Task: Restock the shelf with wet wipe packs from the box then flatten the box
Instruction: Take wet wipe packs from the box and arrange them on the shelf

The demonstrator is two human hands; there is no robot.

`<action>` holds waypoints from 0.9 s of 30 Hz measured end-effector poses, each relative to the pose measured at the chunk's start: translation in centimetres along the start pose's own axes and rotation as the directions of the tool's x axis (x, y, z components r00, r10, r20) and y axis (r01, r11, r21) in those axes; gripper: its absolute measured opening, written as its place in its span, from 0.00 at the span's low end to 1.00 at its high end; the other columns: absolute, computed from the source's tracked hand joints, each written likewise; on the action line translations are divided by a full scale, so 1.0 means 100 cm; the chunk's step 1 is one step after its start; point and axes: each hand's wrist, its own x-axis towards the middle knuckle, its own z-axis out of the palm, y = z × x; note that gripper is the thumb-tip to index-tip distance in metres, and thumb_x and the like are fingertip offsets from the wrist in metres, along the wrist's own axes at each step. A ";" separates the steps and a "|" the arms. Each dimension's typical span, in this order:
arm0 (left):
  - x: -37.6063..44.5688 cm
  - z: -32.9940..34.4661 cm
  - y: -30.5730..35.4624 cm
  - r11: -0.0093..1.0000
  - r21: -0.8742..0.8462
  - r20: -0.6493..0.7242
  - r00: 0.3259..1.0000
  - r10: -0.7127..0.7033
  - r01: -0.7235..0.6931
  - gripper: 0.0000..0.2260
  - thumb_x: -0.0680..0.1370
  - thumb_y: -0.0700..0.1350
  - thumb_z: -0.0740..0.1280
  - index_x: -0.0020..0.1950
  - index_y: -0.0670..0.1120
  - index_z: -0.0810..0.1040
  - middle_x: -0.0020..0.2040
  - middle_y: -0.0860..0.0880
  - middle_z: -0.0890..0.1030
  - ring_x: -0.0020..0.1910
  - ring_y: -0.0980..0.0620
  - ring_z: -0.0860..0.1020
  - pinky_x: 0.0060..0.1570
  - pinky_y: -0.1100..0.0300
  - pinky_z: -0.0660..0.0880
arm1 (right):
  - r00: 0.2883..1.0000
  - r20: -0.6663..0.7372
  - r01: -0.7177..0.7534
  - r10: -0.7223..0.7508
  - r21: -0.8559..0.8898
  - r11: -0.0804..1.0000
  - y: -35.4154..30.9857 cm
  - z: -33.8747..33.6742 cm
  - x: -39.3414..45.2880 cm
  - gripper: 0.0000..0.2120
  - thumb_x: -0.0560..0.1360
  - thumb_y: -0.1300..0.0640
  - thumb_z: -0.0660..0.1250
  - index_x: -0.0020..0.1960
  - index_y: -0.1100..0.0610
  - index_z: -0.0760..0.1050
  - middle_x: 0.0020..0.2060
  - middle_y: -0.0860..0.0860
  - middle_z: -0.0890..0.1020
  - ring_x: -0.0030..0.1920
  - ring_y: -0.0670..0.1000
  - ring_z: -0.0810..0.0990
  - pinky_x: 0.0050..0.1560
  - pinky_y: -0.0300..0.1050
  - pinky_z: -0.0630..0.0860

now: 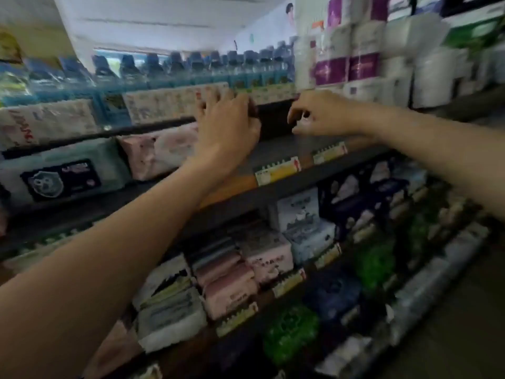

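My left hand [226,124] and my right hand [319,116] reach onto the middle shelf [278,151]. Between them stands a dark wet wipe pack [274,121], blurred. The left hand grips its left end, fingers over the top and thumb at the front. Curled fingers of the right hand pinch its right end. To the left on the same shelf lie pink packs [161,154] and a pale green pack with a black label [62,179]. White patterned packs [169,105] line the shelf above. No cardboard box is in view.
Blue-capped bottles [191,69] fill the top shelf, with toilet roll packs [363,58] to the right. Lower shelves hold tissue packs [229,285] and green scrubbers [289,332]. Yellow price tags [278,170] line the shelf edge. The floor [451,337] is at lower right.
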 end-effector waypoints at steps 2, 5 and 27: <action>-0.034 0.028 0.055 0.971 -0.101 0.037 0.974 0.222 -0.218 0.12 0.75 0.44 0.60 0.57 0.46 0.74 0.60 0.45 0.74 0.63 0.43 0.67 0.61 0.48 0.62 | 0.987 -0.014 -0.158 0.158 0.033 0.987 0.020 0.002 -0.073 0.13 0.76 0.55 0.64 0.58 0.60 0.76 0.55 0.58 0.79 0.54 0.56 0.76 0.46 0.41 0.67; -0.102 0.071 0.143 0.886 -0.269 0.220 0.871 0.438 -0.377 0.14 0.76 0.46 0.60 0.60 0.45 0.71 0.61 0.44 0.72 0.63 0.42 0.67 0.60 0.48 0.62 | 0.925 0.085 -0.375 0.371 0.036 0.927 0.042 0.017 -0.206 0.14 0.75 0.56 0.64 0.60 0.60 0.74 0.47 0.53 0.79 0.49 0.52 0.77 0.42 0.38 0.65; -0.498 0.120 0.609 0.385 -0.673 0.529 -0.048 0.847 -0.631 0.14 0.77 0.44 0.57 0.60 0.44 0.71 0.59 0.44 0.76 0.58 0.42 0.75 0.60 0.50 0.64 | -0.004 0.469 -0.977 0.883 -0.189 0.096 0.032 0.077 -0.927 0.23 0.72 0.57 0.68 0.65 0.59 0.67 0.61 0.57 0.69 0.61 0.60 0.70 0.57 0.52 0.72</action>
